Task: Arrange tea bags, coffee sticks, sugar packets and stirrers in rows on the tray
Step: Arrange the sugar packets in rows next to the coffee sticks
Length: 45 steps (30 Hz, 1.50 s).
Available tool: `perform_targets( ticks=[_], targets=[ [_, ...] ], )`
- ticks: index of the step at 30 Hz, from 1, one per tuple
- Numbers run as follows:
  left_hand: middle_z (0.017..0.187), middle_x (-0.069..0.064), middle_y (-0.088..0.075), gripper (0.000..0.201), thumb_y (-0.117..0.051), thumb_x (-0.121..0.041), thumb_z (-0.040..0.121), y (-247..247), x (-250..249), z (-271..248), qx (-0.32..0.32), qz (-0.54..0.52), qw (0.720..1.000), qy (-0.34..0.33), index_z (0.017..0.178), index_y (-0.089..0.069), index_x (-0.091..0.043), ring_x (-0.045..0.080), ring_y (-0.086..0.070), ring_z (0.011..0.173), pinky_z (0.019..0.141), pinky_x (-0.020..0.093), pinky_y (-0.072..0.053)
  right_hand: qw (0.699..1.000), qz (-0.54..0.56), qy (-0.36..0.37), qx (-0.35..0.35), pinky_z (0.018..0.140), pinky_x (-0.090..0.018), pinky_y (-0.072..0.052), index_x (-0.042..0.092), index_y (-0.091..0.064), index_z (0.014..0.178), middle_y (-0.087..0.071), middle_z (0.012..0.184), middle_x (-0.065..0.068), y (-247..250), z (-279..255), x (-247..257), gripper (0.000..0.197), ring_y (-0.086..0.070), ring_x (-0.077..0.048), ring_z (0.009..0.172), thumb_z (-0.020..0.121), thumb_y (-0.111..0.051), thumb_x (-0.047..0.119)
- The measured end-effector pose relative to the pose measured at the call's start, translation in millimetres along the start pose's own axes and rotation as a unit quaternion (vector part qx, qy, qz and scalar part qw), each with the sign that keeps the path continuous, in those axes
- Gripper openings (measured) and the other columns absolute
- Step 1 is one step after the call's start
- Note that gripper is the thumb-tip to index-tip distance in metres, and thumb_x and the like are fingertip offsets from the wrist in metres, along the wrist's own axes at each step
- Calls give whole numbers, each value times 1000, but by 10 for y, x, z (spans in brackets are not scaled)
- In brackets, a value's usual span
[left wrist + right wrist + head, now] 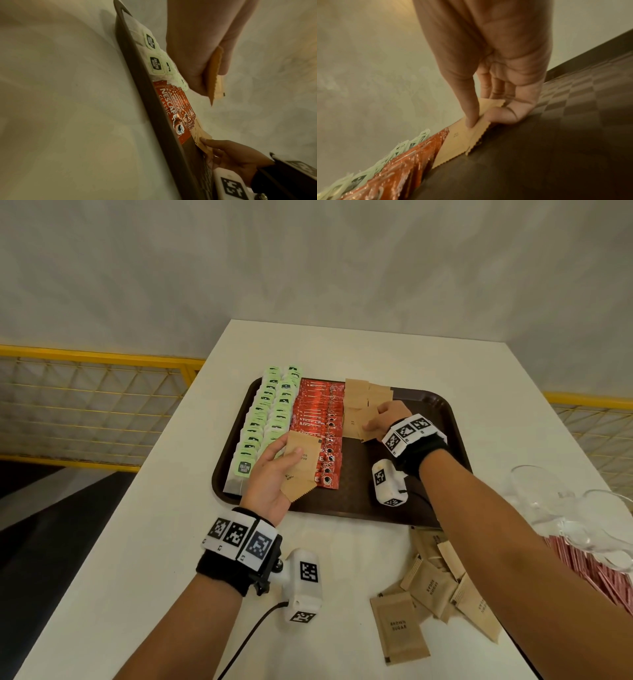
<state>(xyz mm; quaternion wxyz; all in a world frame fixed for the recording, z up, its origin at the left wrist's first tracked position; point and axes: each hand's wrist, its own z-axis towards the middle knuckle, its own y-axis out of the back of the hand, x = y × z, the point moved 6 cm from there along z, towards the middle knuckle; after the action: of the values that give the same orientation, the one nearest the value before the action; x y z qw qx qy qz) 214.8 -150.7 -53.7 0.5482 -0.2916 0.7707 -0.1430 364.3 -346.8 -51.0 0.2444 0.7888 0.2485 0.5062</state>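
A brown tray [442,419] holds rows of green tea bags [263,419], red coffee sticks [317,419] and brown sugar packets [358,395]. My left hand [274,470] hovers over the tray's near left and grips a small stack of brown sugar packets [301,465], thumb on top. In the left wrist view the stack [215,75] sits between thumb and fingers. My right hand [383,419] reaches into the sugar row and pinches a packet [366,422] lying on the tray. The right wrist view shows forefinger and thumb on that packet [481,116].
Loose brown sugar packets [428,587] lie on the white table [171,542] near the front right. Red stirrer sleeves [596,573] and clear glasses [555,501] sit at the right edge. A yellow mesh railing [85,405] runs behind the table's left side.
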Motion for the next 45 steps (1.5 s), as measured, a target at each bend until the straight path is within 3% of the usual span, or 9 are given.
perform_targets(
  ticks=[8,14,18,24,27,30,37,41,45],
  targets=[
    [111,10,-65,34,-49,-4,94,-10,0,-4,16,-4,1000,11,124,-54,-18,21,-65,92,67,34,-57,974,218,-54,-27,75,-36,-55,7,-61,113,-60,94,-12,316,39,-237,25,-58,-23,83,89,-63,12],
    [103,8,-67,28,-47,-4,94,-100,49,-7,35,-5,999,23,116,-58,-18,20,-65,89,71,35,-55,976,183,-117,-7,58,-31,-53,2,-58,78,-64,100,-18,286,76,-372,11,-64,-27,87,82,-67,1],
    [107,9,-66,29,-48,-4,94,-88,16,-9,30,-3,999,17,117,-57,-17,21,-65,90,72,36,-55,988,124,-91,-26,84,-42,-55,0,-62,83,-65,95,-18,237,152,-340,12,-65,-28,84,79,-72,5],
    [99,6,-69,24,-46,-6,95,-41,-15,-10,36,-7,999,13,106,-61,-21,19,-66,86,66,32,-57,996,-34,-34,-69,74,-31,-52,11,-55,68,-62,75,-8,285,125,-300,23,-61,-22,71,80,-73,19],
    [99,6,-69,24,-44,-9,97,-56,-3,-16,39,-14,999,20,113,-59,-20,19,-67,86,66,32,-58,996,-9,-4,-85,60,-27,-45,9,-60,87,-60,78,-3,325,68,-259,13,-54,-17,66,83,-69,19],
    [99,6,-70,25,-43,-12,98,-85,-1,-20,47,-23,998,16,117,-58,-20,18,-67,86,66,32,-58,991,34,73,-110,71,-31,-50,12,-57,106,-59,102,-3,373,-133,-85,27,-55,-17,85,85,-66,26],
    [106,8,-67,31,-40,-21,100,-257,21,-68,74,-50,996,10,128,-52,-20,18,-68,84,63,30,-58,944,35,236,229,56,-23,-47,16,-60,108,-64,94,-5,-311,-1056,359,36,-58,-14,74,83,-65,41],
    [115,10,-65,36,-43,-14,98,-291,16,-105,77,-54,996,8,134,-48,-19,20,-66,92,74,36,-56,936,77,234,253,50,-21,-47,11,-59,119,-65,110,-18,-365,-1138,363,35,-55,-29,77,86,-66,23],
    [126,15,-56,51,-38,7,92,-239,-26,-125,69,-77,995,6,139,-42,-14,23,-60,101,75,36,-54,926,194,179,271,51,-17,-47,10,-60,112,-66,101,-10,-152,-1234,284,23,-58,-16,75,89,-59,11]
  ],
)
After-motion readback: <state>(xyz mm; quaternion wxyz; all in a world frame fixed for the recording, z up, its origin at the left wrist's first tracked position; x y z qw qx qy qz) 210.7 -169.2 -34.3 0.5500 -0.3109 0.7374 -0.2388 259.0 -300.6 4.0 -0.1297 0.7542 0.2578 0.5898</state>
